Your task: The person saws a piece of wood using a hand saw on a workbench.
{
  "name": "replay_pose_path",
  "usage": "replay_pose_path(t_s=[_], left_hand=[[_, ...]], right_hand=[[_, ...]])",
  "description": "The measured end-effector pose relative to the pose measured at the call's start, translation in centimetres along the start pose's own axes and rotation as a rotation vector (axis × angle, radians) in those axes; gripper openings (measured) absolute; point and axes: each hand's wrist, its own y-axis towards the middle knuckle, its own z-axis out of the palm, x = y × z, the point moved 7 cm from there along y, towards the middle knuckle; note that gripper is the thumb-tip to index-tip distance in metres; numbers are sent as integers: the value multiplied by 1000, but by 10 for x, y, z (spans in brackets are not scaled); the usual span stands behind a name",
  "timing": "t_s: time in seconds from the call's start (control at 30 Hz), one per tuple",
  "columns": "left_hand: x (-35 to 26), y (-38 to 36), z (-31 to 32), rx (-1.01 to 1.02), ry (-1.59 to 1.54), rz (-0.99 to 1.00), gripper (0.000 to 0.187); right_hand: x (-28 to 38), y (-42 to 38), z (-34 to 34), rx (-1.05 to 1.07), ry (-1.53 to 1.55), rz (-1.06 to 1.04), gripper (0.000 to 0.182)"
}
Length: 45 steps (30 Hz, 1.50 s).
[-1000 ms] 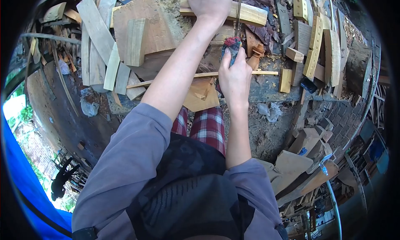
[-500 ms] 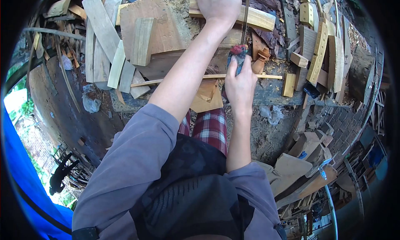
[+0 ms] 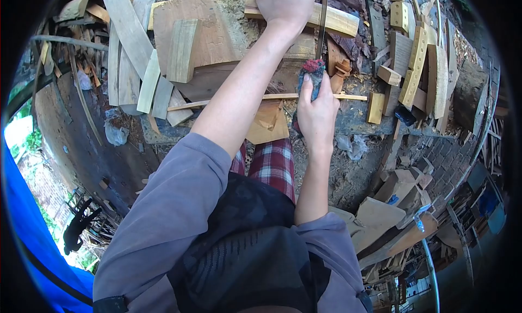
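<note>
My right hand (image 3: 318, 109) is wrapped round the cloth-covered handle (image 3: 311, 74) of a long, thin dark blade (image 3: 323, 27), which points away from me. The blade crosses a curved, light wooden piece (image 3: 340, 22) lying at the top of the bench. My left hand (image 3: 285, 6) rests over that piece, left of the blade; its fingertips lie past the frame's top edge. Below the hands a thin wooden strip (image 3: 276, 96) runs crosswise. A turned wooden piece (image 3: 340, 76) stands just right of the handle.
Flat boards (image 3: 129, 27) and a broad plank (image 3: 190, 19) lie to the left. Several blocks, some with holes (image 3: 414, 68), are on the right beside a dark object (image 3: 404, 116). Offcuts (image 3: 378, 220) are piled at lower right. A blue sheet (image 3: 32, 237) hangs at lower left.
The right hand and the handle have moved slightly toward me, and more of the blade shows. The whole view has shifted slightly. The left hand stays on the curved piece.
</note>
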Motion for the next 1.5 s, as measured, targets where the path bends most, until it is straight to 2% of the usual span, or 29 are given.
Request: replay_pose_path(t_s=[0.1,0.23,0.43,0.53,0.67,0.77,0.87,1.13,1.5], left_hand=[[0,-1,-1,-4,-1,14,20],[-1,-1,-2,-13,7,4,20],[0,0,2,-9,37,-37,21],[1,1,1,-14,35,-19,21],[-1,-1,1,-4,28,-6,20],[-2,-1,0,-14,7,7,20],[0,0,0,-11,13,10,20],[0,0,1,-2,20,-23,19],[-1,-1,4,52,21,-2,23]], right_hand=[[12,10,-6,42,25,34,29],[18,21,-14,0,-158,9,30],[18,7,-10,42,-51,64,31],[6,-9,-7,27,-96,94,31],[10,-4,-7,5,-55,5,31],[20,14,-8,23,-83,48,30],[21,21,-10,-15,-121,-5,29],[7,-6,1,17,-100,87,29],[-10,6,2,-8,-35,-30,25]])
